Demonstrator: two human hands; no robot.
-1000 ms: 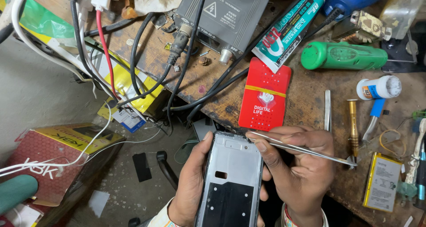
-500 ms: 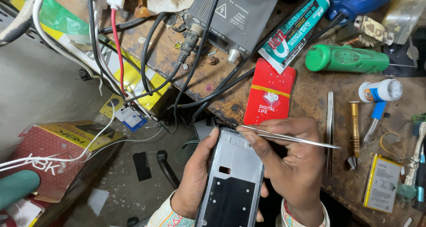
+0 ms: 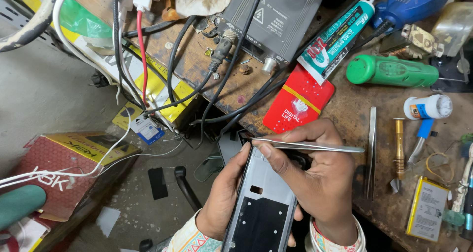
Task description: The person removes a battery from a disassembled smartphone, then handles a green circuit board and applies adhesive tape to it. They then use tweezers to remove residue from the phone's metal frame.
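My left hand (image 3: 222, 193) cradles an opened phone body (image 3: 263, 203), grey frame with a black inner plate, held upright over the workbench edge. My right hand (image 3: 320, 178) pinches metal tweezers (image 3: 308, 145) like a pen, lying almost level, tip pointing left at the phone's top left corner. The right thumb presses on the phone's upper edge. The phone's top right part is hidden by my right fingers.
On the wooden bench (image 3: 354, 109) lie a red card pack (image 3: 298, 104), a glue tube (image 3: 335, 38), a green tool handle (image 3: 391, 71), a second pair of tweezers (image 3: 370, 148), a brass screwdriver (image 3: 398, 148), a flat battery (image 3: 427, 207) and a grey power unit (image 3: 276, 15) with cables. Boxes sit on the floor at left.
The tweezers have swung from slanting down-right to nearly level, and their tip has shifted left along the phone's top edge. My left hand keeps its hold.
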